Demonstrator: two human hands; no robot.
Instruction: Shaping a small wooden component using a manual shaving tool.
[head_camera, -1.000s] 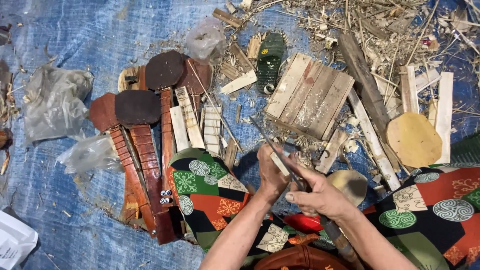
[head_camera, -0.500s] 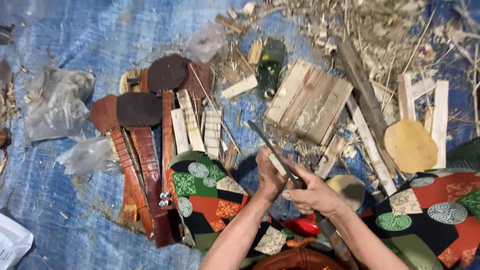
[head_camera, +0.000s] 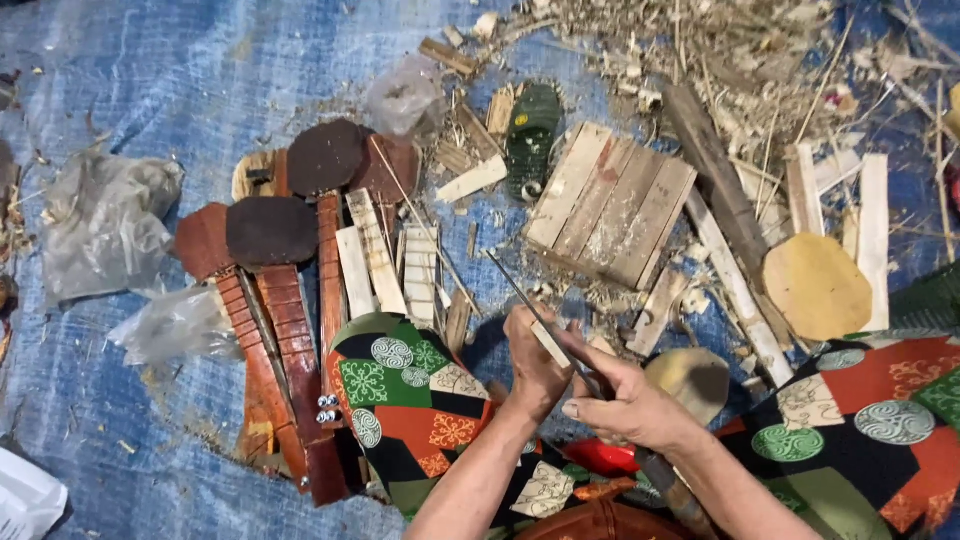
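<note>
Since the earlier frames both hands sit a touch lower and nearer my lap, and the blade's tip now points up-left toward the planks.

Item, right hand (head_camera: 625, 405): I see it closed round the handle of a long thin blade (head_camera: 520, 290), which runs up-left from the fist.

Item, left hand (head_camera: 532, 365): fingers curled shut on a small pale wood piece (head_camera: 550, 343), pressed against the blade; the two hands touch.

Item, lap: patterned cloth (head_camera: 410, 400) in green, red and black, under both forearms. A red object (head_camera: 600, 455) lies just below the hands.

Item, just right of the hands: a round pale disc (head_camera: 690, 380).

Item, above: a block of joined planks (head_camera: 615, 205), with a dark green sandal (head_camera: 530, 135) at its upper left.

Item, left: dark brown carved necks with round heads (head_camera: 270, 235), pale slats (head_camera: 375, 250) beside them.

Item, right: a yellow rounded board (head_camera: 815, 285); shavings (head_camera: 760, 50) heaped beyond.

Item, ground: blue tarp (head_camera: 120, 90), with crumpled clear plastic bags (head_camera: 100, 225) at far left.
</note>
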